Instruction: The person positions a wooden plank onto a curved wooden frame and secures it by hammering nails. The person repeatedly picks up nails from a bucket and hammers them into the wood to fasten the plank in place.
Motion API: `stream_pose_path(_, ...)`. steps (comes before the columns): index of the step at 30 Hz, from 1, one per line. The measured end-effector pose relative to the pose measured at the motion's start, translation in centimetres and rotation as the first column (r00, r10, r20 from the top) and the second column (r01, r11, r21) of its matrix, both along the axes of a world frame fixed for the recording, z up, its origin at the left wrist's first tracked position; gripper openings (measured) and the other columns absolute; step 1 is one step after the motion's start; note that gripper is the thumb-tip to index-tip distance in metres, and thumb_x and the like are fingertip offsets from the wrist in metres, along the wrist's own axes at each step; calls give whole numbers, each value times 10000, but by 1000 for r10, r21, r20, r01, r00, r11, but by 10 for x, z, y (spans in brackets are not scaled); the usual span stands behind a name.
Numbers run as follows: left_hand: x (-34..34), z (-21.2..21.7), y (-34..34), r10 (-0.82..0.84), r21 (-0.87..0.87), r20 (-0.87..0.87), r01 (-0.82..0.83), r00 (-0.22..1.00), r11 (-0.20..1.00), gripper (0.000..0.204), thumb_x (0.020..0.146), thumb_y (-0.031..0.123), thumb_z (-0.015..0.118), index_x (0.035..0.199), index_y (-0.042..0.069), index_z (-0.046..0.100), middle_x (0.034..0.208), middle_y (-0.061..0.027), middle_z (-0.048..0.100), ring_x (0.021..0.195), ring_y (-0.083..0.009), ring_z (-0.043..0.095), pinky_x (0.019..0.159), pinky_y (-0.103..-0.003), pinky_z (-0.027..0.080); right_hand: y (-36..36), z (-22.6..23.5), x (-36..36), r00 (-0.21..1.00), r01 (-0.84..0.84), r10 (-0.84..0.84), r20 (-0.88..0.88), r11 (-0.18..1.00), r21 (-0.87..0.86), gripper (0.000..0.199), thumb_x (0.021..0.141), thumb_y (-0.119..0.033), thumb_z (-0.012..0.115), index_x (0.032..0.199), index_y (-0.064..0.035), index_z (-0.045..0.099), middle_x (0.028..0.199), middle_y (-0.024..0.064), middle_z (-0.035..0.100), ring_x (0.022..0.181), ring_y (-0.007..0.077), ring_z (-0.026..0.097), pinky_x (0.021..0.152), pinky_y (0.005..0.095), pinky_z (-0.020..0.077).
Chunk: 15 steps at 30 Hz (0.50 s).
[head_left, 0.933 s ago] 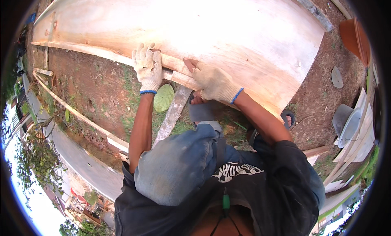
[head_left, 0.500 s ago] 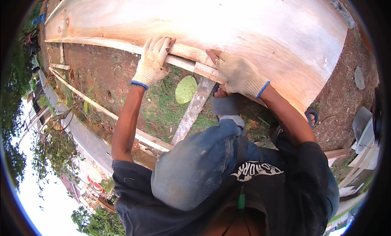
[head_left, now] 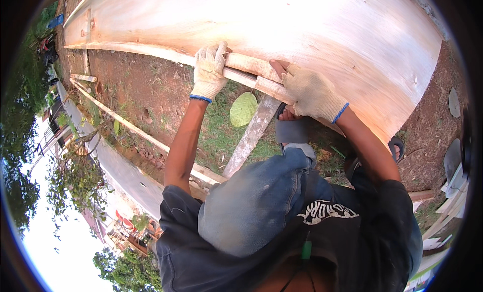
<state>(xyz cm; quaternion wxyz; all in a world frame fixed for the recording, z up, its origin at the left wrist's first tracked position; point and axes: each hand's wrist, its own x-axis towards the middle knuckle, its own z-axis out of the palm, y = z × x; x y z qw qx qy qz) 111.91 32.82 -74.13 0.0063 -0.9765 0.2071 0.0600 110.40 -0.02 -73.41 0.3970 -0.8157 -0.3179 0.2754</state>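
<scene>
A wide sheet of plywood (head_left: 312, 35) lies in front of me, with a short wooden strip (head_left: 251, 65) along its near edge. A second batten (head_left: 240, 77) runs under that edge, and a narrow dark gap shows between the two. My left hand (head_left: 210, 70), in a cream knit glove with a blue cuff, is closed around the strip's left end, fingers over the top. My right hand (head_left: 313, 93), gloved alike with bare fingertips showing, is closed over the right part of the strip and batten. The undersides of both grips are hidden.
A weathered board (head_left: 251, 136) extends from under the sheet toward my bent knee (head_left: 246, 206). Beside it a large green leaf (head_left: 243, 109) lies on the grass. A long pole (head_left: 121, 121) crosses the ground at left. Boards (head_left: 448, 206) are piled at right.
My left hand has slid slightly right along the edge, and its spread fingers have drawn together around the strip. My right hand keeps its place. The whole view has shifted a little.
</scene>
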Motion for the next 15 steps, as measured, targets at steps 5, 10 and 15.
stream_pose_path(5,-1,-2,-4,3,-76,61,1,998,997,763,739,115,808,1441,123,511,1224,-98,611,1195,-364,561,1073,-527,426,-10,-13,-2,998,46,-43,-35,995,90,957,837,-226,848,1638,-37,359,1483,219,561,1235,391,639,1008,424,549)
stream_pose_path(10,-2,1,-1,9,-65,70,-4,997,998,746,759,95,790,1451,134,515,1220,-117,616,1196,-370,570,1072,-531,431,-11,0,1,972,201,-190,-140,977,71,680,971,-295,747,1558,-47,508,1253,225,667,1142,391,673,966,441,541)
stream_pose_path(15,-1,-1,-5,47,-62,15,-46,999,997,753,757,93,795,1454,131,512,1258,-118,617,1234,-370,565,1087,-528,428,-25,-4,4,964,257,-257,-64,966,-7,466,989,-266,722,1335,38,652,1129,246,678,1071,424,669,937,488,540)
